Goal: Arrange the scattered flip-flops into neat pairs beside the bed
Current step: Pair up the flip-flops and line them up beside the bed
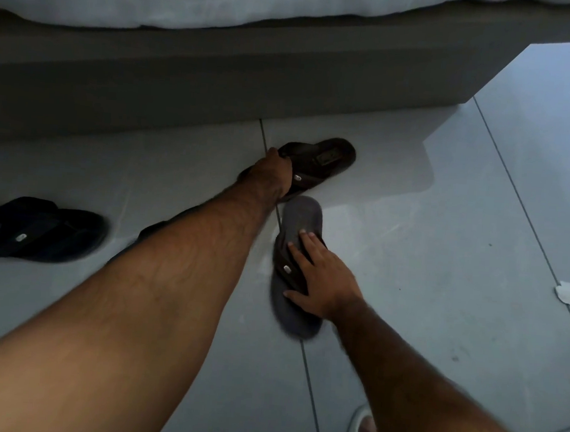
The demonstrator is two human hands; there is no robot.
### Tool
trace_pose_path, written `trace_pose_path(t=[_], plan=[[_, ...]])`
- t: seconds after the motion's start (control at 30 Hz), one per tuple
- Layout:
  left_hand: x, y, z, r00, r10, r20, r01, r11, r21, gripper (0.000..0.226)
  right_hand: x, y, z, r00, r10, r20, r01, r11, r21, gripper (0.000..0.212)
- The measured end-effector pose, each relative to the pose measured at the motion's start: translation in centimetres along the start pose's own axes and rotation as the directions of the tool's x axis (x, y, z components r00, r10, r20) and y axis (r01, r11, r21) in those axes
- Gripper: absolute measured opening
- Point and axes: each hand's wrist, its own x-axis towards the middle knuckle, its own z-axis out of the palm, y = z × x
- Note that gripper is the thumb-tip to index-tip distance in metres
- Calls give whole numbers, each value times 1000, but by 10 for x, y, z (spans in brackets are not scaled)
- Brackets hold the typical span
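A brown flip-flop (328, 158) lies on the tiled floor close to the bed base, and my left hand (273, 173) grips its strap end. Nearer to me a second brown flip-flop with a grey sole (300, 217) lies lengthwise, blurred, with my right hand (319, 279) pressed on its strap, fingers spread over it. A black flip-flop (36, 229) rests on the floor at the far left, apart from both hands. Just behind my left forearm a dark shape (153, 228) shows, mostly hidden.
The dark bed base (219, 76) runs across the top, with white bedding (190, 0) hanging over it. A crumpled white scrap of paper (565, 292) lies on the tiles at the right. My foot in a white sandal (361, 430) stands at the bottom edge.
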Motion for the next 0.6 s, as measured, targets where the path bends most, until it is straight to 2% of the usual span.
trace_pose_path(t=[0.1, 0.2, 0.23, 0.27, 0.37, 0.43, 0.47, 0.53, 0.6], plan=[[5, 10, 1, 995, -97, -28, 89, 976, -200, 47, 0, 1, 4, 998, -59, 7, 59, 998, -7, 100], [11, 17, 2, 983, -178, 36, 181, 934, -309, 46, 0, 8, 3, 990, -136, 20, 137, 990, -18, 99], [13, 19, 4, 980, -189, 69, 201, 932, -303, 45, 0, 9, 3, 989, -146, 27, 147, 989, -22, 99], [14, 22, 5, 976, -194, 101, 212, 952, -221, 45, 0, 10, 1, 988, -150, 40, 151, 988, -28, 99], [20, 29, 0, 978, -188, 90, 201, 967, -156, 51, -1, 9, -4, 987, -149, 58, 150, 988, -24, 98], [18, 25, -3, 992, -108, 72, 114, 990, -85, 57, -3, 13, -13, 994, -108, -26, 109, 994, 28, 90], [13, 20, -3, 996, -87, 8, 87, 994, -60, 56, -1, 18, -20, 992, -50, -117, 58, 996, 67, 82], [-10, 11, 4, 981, -79, -177, 78, 997, -14, 45, 13, 32, -38, 943, 102, -318, -65, 990, 126, 61], [-50, 5, 24, 953, -93, -288, 73, 994, -78, 35, 35, 46, -57, 895, 226, -384, -181, 972, 150, 52]])
